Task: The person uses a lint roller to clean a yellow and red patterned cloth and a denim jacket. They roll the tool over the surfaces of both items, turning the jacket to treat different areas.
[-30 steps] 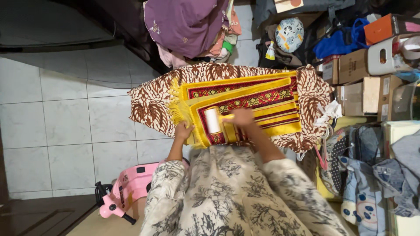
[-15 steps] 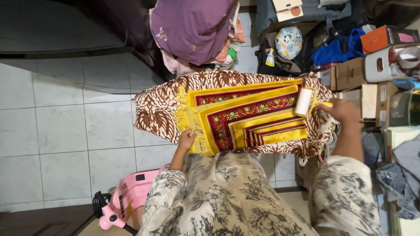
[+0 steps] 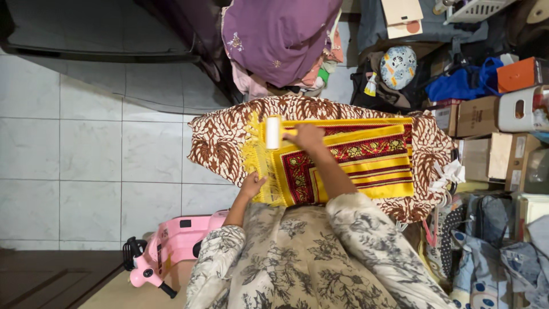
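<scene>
Batik-covered board (image 3: 211, 143) held yellow rug (image 3: 366, 163); right hand (image 3: 306, 137) clenched lint roller (image 3: 273, 133) at 12 o'clock, left hand (image 3: 251, 186) pinned fringe; best rolled flat, evenly.

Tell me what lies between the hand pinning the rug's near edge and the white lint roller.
In the head view, only the yellow and red rug lies between the left hand and the lint roller: its fringed end, otherwise bare. The right hand holds the roller.

A pink toy car (image 3: 171, 252) is seen on the floor at lower left. A purple cloth (image 3: 280, 34) is draped above. Cardboard boxes (image 3: 474, 117) and a blue bag (image 3: 463, 83) are stacked at right.
</scene>
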